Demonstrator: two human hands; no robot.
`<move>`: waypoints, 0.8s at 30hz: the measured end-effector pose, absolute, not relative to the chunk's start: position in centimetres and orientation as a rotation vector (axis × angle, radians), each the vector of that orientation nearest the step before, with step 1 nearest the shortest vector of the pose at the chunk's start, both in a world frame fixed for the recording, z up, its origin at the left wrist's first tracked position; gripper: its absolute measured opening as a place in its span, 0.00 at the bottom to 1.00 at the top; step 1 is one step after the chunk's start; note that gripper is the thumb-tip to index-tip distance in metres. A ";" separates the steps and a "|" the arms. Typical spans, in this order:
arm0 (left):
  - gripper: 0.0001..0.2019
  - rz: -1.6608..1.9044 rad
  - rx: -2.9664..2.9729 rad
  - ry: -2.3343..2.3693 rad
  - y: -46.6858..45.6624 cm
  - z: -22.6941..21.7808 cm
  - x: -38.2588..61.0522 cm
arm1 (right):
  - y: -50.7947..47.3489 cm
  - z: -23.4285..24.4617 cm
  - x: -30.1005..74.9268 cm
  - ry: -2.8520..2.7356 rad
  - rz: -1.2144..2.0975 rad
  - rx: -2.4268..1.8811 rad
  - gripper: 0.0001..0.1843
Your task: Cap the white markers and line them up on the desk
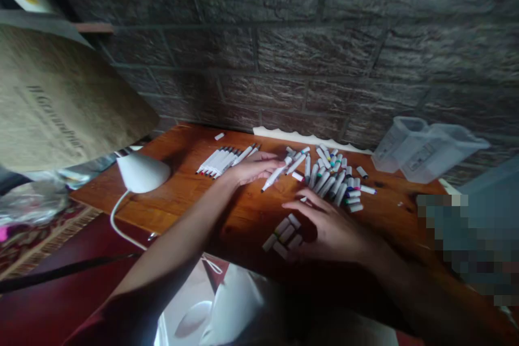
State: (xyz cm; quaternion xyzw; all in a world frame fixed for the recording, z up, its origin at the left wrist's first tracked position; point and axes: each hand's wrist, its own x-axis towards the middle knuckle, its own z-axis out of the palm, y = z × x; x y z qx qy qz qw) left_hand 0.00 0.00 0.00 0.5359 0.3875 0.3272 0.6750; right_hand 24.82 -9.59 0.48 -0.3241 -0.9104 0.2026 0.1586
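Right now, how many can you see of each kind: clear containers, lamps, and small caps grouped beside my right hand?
Clear containers: 2
Lamp: 1
Visible small caps beside the right hand: 6
Total: 9

The pens [219, 162] in the row are white with dark tips, and one end is red. The pile of pens and caps [324, 183] is white and grey, with bits of green, blue, yellow and pink. The worktop [243, 213] is orange-brown. The wall [279, 54] has dark grey-brown blocks. The lampshade [73, 102] is tan with dark letters; its base [144, 173] is white.
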 end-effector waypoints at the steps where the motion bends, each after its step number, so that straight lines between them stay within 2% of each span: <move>1: 0.16 0.754 1.167 0.866 -0.1 -0.1 0.0 | -10.1 0.3 24.2 -2.617 0.527 -0.878 0.48; 3: 0.16 0.799 1.085 0.863 0.0 -0.2 0.1 | -11.2 -0.3 22.9 -2.643 0.391 -0.744 0.47; 6: 0.15 0.853 0.976 0.859 0.2 -0.3 0.2 | -12.6 -1.6 21.1 -2.713 0.229 -0.585 0.29; 8: 0.14 0.876 0.922 0.853 0.3 -0.4 0.3 | -12.7 -2.7 20.5 -2.741 0.146 -0.566 0.23; 14: 0.13 0.906 0.869 0.761 0.2 -0.7 0.4 | -9.5 -4.0 21.3 -2.629 -0.069 -0.741 0.19; 20: 0.11 0.967 0.793 0.717 -0.4 -0.2 0.7 | -7.6 -2.0 23.7 -2.508 0.052 -0.825 0.25; 24: 0.12 0.972 0.796 0.686 -0.9 -0.4 0.7 | -6.9 -1.4 24.5 -2.335 0.144 -0.947 0.22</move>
